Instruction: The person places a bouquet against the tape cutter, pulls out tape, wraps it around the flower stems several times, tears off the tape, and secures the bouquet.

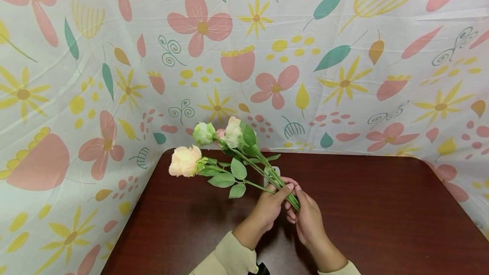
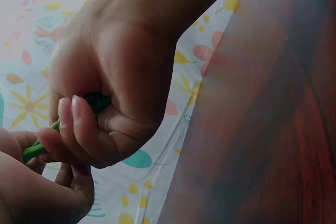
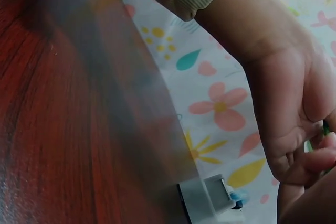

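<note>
A bunch of artificial roses leans to the upper left over the table, its green stems (image 1: pixel 268 172) gathered together. A peach rose (image 1: pixel 184 161) hangs furthest left; a green-white rose (image 1: pixel 204 133) and a cream rose (image 1: pixel 233 132) sit higher, with a pink rose (image 1: pixel 220 133) partly hidden between them. My left hand (image 1: pixel 267 208) grips the stems, its fingers (image 2: pixel 84 124) curled round them in the left wrist view. Just right of it, my right hand (image 1: pixel 310 220) holds the lower stem ends, thumb against them. In the right wrist view, the stems are mostly hidden by the hands.
Behind the stems, a small pale grey object (image 3: pixel 202 200) stands on the dark red-brown table (image 1: pixel 374 207). A floral-print cloth (image 1: pixel 237 75) hangs along the table's back and left sides.
</note>
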{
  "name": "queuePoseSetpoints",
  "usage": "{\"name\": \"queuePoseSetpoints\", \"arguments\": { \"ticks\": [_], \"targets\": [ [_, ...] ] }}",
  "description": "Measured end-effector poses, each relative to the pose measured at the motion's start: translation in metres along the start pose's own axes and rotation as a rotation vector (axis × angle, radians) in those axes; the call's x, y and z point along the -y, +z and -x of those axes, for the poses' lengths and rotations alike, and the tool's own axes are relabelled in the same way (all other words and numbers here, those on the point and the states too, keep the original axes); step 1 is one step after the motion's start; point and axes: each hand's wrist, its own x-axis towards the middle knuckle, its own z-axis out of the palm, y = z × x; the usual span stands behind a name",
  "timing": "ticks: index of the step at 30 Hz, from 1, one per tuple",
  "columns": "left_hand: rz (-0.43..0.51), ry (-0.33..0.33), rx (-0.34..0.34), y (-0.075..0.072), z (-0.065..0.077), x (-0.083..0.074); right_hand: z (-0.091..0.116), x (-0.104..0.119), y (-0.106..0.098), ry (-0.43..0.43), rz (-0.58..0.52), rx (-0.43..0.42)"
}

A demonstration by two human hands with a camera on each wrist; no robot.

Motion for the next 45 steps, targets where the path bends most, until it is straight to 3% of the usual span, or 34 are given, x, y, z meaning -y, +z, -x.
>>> {"name": "queuePoseSetpoints", "arguments": {
  "ticks": [10, 16, 21, 25, 31, 34, 38, 42, 45],
  "targets": [
    [-0.009, 0.003, 0.039, 0.006, 0.003, 0.003, -0.001, -0.004, 0.004, -0.006, -0.016, -0.093],
    [-0.053, 0.006, 0.046, 0.005, 0.003, 0.002, -0.001, -0.005, 0.001, -0.073, 0.124, -0.058],
    [-0.015, 0.003, 0.053, 0.003, 0.002, 0.001, -0.004, -0.003, -0.007, -0.156, 0.306, 0.046],
    [-0.033, -0.002, 0.044, 0.003, 0.002, -0.001, -0.008, -0.003, -0.013, -0.18, 0.383, 0.131],
    [-0.078, -0.044, 0.026, 0.002, 0.002, -0.002, -0.008, -0.001, -0.018, -0.195, 0.477, 0.195],
    [-0.023, -0.074, 0.03, 0.001, 0.001, 0.0, -0.008, -0.001, -0.018, -0.199, 0.486, 0.261],
    [0.071, -0.106, 0.047, -0.002, 0.0, 0.001, -0.008, -0.003, -0.017, -0.238, 0.455, 0.419],
    [0.088, -0.137, 0.087, -0.005, -0.003, 0.003, -0.007, -0.003, -0.017, -0.289, 0.403, 0.546],
    [0.097, -0.15, 0.135, -0.008, -0.006, 0.001, -0.006, -0.002, -0.018, -0.298, 0.387, 0.579]
  ]
}}
